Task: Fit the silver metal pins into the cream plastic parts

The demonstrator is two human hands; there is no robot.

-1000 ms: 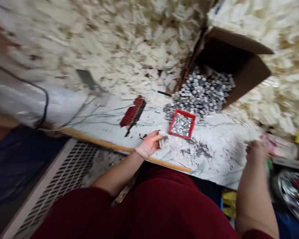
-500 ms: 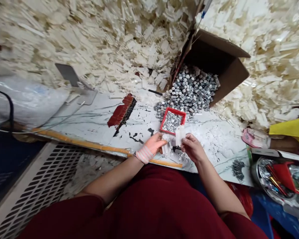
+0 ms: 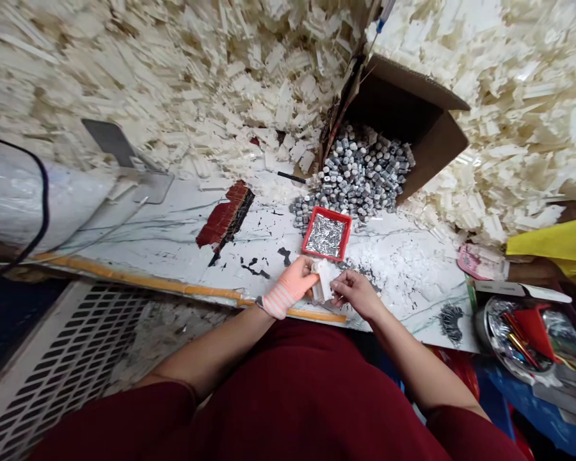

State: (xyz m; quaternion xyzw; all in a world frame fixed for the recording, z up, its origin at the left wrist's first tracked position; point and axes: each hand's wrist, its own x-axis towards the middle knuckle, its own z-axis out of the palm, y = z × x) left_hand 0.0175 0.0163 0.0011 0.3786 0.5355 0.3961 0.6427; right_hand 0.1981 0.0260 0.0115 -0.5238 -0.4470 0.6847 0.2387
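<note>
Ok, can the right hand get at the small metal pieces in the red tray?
Probably yes: the right hand is close to the open-topped red tray and nothing covers the small metal pieces, though that hand is busy at the white plastic.

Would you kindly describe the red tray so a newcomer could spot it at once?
Start at the open cardboard box, from which a heap of small grey pieces spills. At the heap's near edge, just beyond the left hand, sits the red tray. Its bright red rim, framing slim silvery pieces, sets it apart from the loose heap.
</note>
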